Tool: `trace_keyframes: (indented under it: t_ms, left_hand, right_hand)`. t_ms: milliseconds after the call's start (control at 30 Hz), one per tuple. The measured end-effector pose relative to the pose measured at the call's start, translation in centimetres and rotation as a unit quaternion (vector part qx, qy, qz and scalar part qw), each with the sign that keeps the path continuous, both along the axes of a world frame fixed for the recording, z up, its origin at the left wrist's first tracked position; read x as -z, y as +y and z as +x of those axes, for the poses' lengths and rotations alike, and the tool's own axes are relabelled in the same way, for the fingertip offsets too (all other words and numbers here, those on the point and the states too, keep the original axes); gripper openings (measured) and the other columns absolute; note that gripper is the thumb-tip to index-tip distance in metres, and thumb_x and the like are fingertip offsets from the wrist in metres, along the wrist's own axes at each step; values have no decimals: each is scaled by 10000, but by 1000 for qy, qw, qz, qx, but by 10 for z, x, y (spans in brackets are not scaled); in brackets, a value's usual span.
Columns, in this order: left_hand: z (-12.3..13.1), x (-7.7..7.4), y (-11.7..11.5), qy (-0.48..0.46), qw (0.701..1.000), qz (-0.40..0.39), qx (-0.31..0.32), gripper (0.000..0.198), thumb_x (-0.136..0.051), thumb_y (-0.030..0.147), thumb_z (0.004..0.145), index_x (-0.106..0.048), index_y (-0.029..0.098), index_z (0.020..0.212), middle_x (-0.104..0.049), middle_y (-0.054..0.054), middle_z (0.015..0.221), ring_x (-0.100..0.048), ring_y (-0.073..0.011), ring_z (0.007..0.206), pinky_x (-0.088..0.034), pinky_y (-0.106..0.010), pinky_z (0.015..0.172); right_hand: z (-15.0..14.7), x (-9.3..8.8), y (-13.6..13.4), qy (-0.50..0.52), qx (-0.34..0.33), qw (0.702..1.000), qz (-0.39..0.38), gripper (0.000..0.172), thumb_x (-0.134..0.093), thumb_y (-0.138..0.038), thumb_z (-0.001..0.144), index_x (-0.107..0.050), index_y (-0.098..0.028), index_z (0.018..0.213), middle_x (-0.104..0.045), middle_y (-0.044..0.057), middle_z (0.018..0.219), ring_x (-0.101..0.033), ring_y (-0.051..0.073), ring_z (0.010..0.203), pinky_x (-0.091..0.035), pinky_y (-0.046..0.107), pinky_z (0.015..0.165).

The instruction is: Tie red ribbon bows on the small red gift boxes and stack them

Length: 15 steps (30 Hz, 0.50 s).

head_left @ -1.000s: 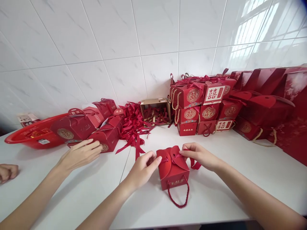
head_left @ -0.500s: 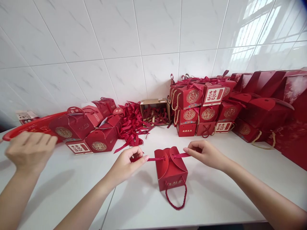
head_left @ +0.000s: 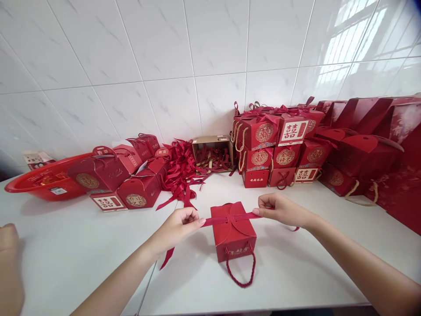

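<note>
A small red gift box (head_left: 233, 239) stands on the white table, its curved top flaps folded together and a twisted dark red cord handle (head_left: 241, 285) hanging down its front. A red ribbon (head_left: 215, 221) runs through the holes in the flaps. To the left of the box, my left hand (head_left: 186, 224) pinches one end of the ribbon between thumb and fingers, with a loose tail hanging below. On the right side, my right hand (head_left: 274, 210) pinches the other end, its tail showing behind the wrist. The ribbon is stretched between both hands.
Another person's hand (head_left: 9, 252) is at the left edge. Behind it sits a red basin (head_left: 55, 188). Red boxes (head_left: 138, 193) lie at left, a ribbon heap (head_left: 180, 166) and a cardboard box (head_left: 212, 140) at centre back, stacked boxes (head_left: 263, 131) and bags (head_left: 404, 166) at right.
The box's flaps have closed together as the ribbon was drawn through. Its tail now hangs below my left hand. The other person's hand has moved from the basin down to the left edge.
</note>
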<state>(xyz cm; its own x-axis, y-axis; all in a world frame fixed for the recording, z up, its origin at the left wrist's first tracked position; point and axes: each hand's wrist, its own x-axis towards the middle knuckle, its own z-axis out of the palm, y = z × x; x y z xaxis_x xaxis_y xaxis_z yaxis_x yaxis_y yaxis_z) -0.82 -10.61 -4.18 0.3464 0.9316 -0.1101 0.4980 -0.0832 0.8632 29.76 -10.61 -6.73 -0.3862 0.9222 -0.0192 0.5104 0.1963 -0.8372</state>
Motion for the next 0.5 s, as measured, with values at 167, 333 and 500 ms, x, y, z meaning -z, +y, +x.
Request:
trace_keyframes:
  t_ms: [167,333,500]
  left_hand:
    - [1,18,5,-9,997,-79,23,397,-602,548,755,-488,185,644,-360,56,588,-306,-106,548,-216,-219,496]
    - [-6,37,1,-8,994,92,-64,263,-561,475,820,-543,213,823,-545,-9,825,-509,-180,780,-394,-262,678]
    - [-14,37,-28,99,985,130,-55,251,-505,444,852,-612,233,769,-601,-26,765,-542,-217,736,-379,-268,605]
  right_hand:
    - [-6,19,0,50,-26,996,-67,490,-523,-620,804,-342,-203,621,-244,-72,580,-204,84,530,-181,244,494]
    - [-1,32,-5,29,73,996,30,370,-507,-573,838,-468,-207,792,-488,-2,748,-450,146,691,-343,266,582]
    - [5,22,-33,-37,121,985,116,330,-362,-474,930,-513,-213,794,-563,48,799,-501,176,709,-388,305,643]
